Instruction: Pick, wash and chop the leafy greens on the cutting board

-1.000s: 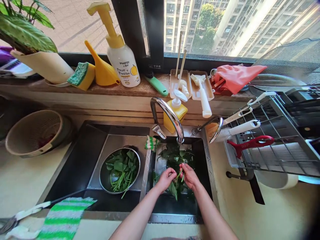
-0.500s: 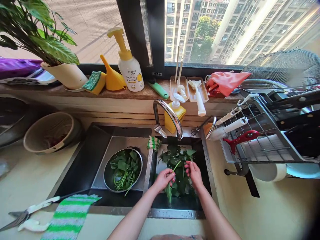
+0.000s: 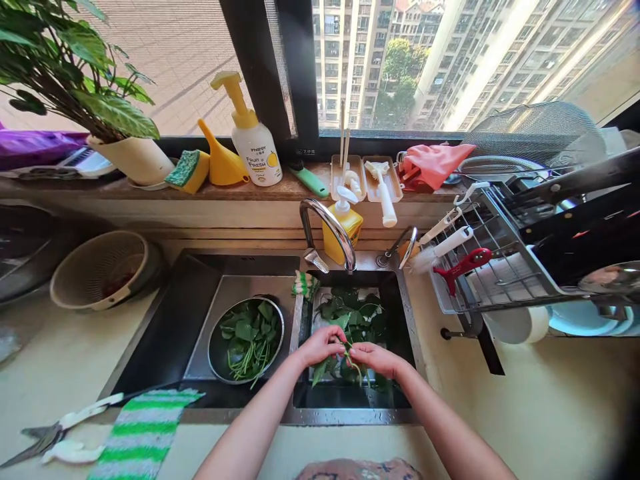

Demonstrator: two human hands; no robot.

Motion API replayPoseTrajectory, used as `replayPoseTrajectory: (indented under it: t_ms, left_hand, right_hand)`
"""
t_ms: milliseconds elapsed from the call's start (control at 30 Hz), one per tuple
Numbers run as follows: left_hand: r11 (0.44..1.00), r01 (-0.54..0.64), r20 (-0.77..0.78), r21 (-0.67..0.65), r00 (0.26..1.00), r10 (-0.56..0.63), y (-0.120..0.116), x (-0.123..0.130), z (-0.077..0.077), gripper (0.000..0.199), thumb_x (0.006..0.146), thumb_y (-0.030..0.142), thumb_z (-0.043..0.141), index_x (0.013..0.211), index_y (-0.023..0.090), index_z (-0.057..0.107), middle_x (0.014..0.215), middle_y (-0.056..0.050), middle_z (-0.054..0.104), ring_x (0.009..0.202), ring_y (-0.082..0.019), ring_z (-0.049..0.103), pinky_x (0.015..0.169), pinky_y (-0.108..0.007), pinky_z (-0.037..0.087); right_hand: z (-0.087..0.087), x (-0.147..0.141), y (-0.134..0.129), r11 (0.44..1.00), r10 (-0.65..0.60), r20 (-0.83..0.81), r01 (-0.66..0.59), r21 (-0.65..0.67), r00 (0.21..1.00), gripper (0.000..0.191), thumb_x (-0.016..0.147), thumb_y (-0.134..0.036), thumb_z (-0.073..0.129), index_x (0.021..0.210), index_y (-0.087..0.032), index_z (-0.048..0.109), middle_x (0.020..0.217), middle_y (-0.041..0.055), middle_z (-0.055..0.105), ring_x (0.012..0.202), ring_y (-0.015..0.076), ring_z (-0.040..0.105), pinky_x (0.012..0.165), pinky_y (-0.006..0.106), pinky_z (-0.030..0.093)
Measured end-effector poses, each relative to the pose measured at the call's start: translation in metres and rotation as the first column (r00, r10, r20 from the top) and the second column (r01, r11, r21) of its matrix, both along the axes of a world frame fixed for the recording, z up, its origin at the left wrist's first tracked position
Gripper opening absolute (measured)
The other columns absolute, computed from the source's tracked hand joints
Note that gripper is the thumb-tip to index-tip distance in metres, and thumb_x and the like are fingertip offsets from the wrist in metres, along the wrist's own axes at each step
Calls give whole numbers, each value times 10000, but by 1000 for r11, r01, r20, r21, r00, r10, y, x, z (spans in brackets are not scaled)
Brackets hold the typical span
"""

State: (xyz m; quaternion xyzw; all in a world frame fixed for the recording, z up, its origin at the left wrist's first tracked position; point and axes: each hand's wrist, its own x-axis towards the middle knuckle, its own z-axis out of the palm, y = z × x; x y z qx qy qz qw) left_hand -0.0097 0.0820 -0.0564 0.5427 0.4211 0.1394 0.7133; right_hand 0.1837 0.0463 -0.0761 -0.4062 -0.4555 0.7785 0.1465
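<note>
My left hand point(image 3: 323, 345) and my right hand point(image 3: 377, 359) meet above the right basin point(image 3: 400, 390) of the sink. Both are closed, fingertips nearly touching, on a leafy green stem point(image 3: 355, 371) whose lower end hangs down below them. Under and behind them, loose leafy greens point(image 3: 357, 312) lie in the basin in what looks like water. To the left, a round metal bowl point(image 3: 213, 363) stands in the other basin, filled with similar greens point(image 3: 250, 333), their stems toward me. The fingers partly hide the stem between them.
A curved faucet point(image 3: 333, 223) arches over the right basin. A green-striped scrubber point(image 3: 304, 285) sits on the divider. Scissors point(image 3: 55, 430) and a striped cloth point(image 3: 145, 430) lie at front left. A dish rack point(image 3: 510, 273) stands right, a colander point(image 3: 100, 270) left.
My right hand has moved left and down to join my left hand at the stem. Half a second ago they were apart, and a stem stuck up from my left fingers.
</note>
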Motion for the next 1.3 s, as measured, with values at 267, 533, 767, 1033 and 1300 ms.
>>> replayPoseTrajectory:
  t_ms: [267,533,767,1033,1300]
  left_hand:
    - [813,-199,-308,547,855,416,-22,-2,11,128,770,277,495,804,205,596,822,-45,628,806,-187,559,766,-311,405]
    - [664,-405,-58,-629,876,479,-58,13,-26,495,684,638,507,746,153,585,656,-44,638,632,-170,605,614,-297,441]
    - [454,-694,-41,-559,571,820,-69,7,-26,409,550,481,730,685,167,505,665,-9,642,638,-137,603,653,-271,453]
    - [433,-732,-46,-525,533,845,-63,-10,6,403,654,520,642,823,188,489,480,117,359,377,-23,316,463,-194,362]
    - [774,-633,-180,-36,766,618,-29,-2,-15,210,727,396,565,720,188,536,650,18,540,616,-113,508,592,-227,393]
  right_hand:
    - [-8,-18,-7,897,-409,45,411,-160,911,473,688,-669,487,720,-209,381,606,-51,530,506,98,535,601,285,460]
    - [-18,-64,-34,932,-361,230,355,70,904,320,808,-493,437,683,-198,451,560,-37,486,486,99,461,528,237,417]
    - [-6,-54,-33,921,-28,615,-219,322,788,304,865,-390,401,796,-178,608,767,43,648,694,146,571,578,217,359]
    - [-49,-52,16,928,-40,849,-296,227,526,158,777,-195,543,898,-179,645,896,98,670,824,201,614,609,244,369]
    - [-14,-45,19,814,-40,796,-442,377,604,158,821,-242,508,824,-220,664,915,77,652,880,210,598,716,265,392]
